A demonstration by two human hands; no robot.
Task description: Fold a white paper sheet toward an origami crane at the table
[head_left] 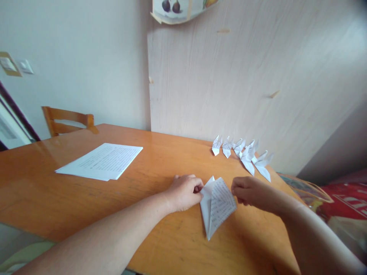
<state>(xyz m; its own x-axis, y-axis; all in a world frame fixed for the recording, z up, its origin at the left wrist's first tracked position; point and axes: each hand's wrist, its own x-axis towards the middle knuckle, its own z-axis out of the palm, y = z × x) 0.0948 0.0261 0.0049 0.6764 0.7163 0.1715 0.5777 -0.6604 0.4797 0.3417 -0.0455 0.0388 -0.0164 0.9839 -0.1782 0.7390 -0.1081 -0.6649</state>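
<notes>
A partly folded sheet of paper with printed text stands slightly raised on the wooden table, its pointed end toward me. At its left edge my left hand is closed, thumb and fingers pinching the white flap. My right hand is curled at the paper's right edge, its fingertips partly hidden and seemingly gripping that edge. Beyond my right hand, several folded paper figures with upright points stand in a row along the back right of the table.
A stack of printed sheets lies on the left of the wooden table. A wooden chair stands behind the far left corner. The wall panel borders the back edge. Red bags lie past the right edge.
</notes>
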